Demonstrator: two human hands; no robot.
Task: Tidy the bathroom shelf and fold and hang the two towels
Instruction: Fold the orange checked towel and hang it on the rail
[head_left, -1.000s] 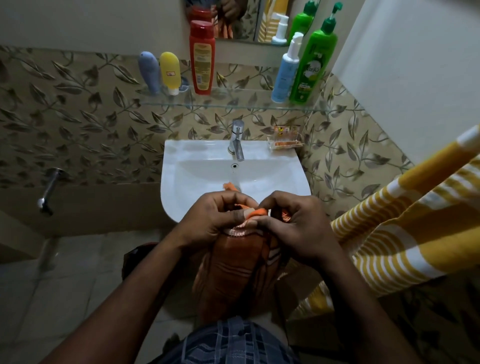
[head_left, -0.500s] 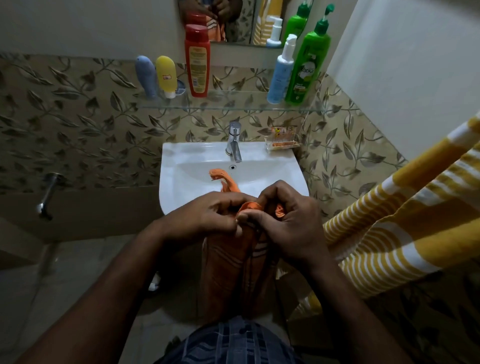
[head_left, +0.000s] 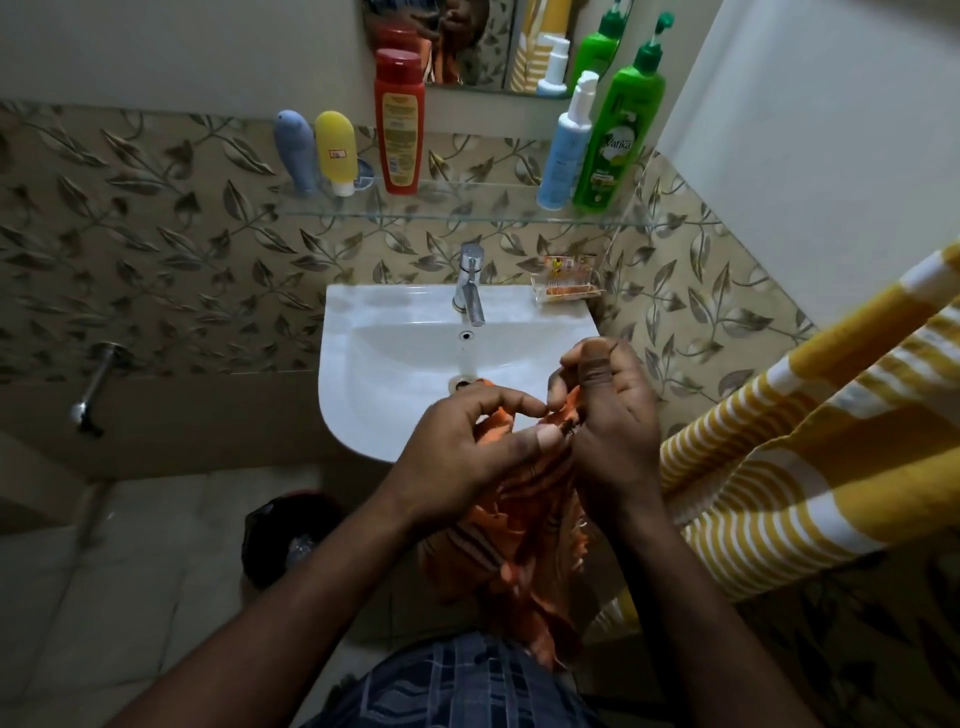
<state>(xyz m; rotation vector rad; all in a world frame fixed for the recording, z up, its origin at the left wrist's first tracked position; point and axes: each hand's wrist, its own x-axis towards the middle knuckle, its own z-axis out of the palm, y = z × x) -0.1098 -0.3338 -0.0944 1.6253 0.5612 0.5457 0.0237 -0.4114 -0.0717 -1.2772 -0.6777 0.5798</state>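
An orange striped towel (head_left: 524, 551) hangs bunched in front of my body, below the white sink (head_left: 384, 374). My left hand (head_left: 467, 452) pinches its top edge between thumb and fingers. My right hand (head_left: 608, 415) grips the same edge from the right, thumb raised. A yellow and white striped towel (head_left: 810, 457) hangs at the right. On the glass shelf (head_left: 467, 210) stand a blue tube (head_left: 296, 150), a yellow tube (head_left: 336, 150), a red bottle (head_left: 399, 122), a white and blue pump bottle (head_left: 566, 145) and a green pump bottle (head_left: 621, 130).
A chrome tap (head_left: 470, 283) and a clear soap dish (head_left: 563, 286) sit on the sink's back rim. A mirror (head_left: 467, 41) hangs above the shelf. A wall spout (head_left: 93, 384) sticks out at the left. A dark bin (head_left: 291, 540) stands on the tiled floor.
My hands have drawn slightly apart along the orange towel's top edge; the right hand rose and turned its thumb up. The towel hangs looser and more crumpled.
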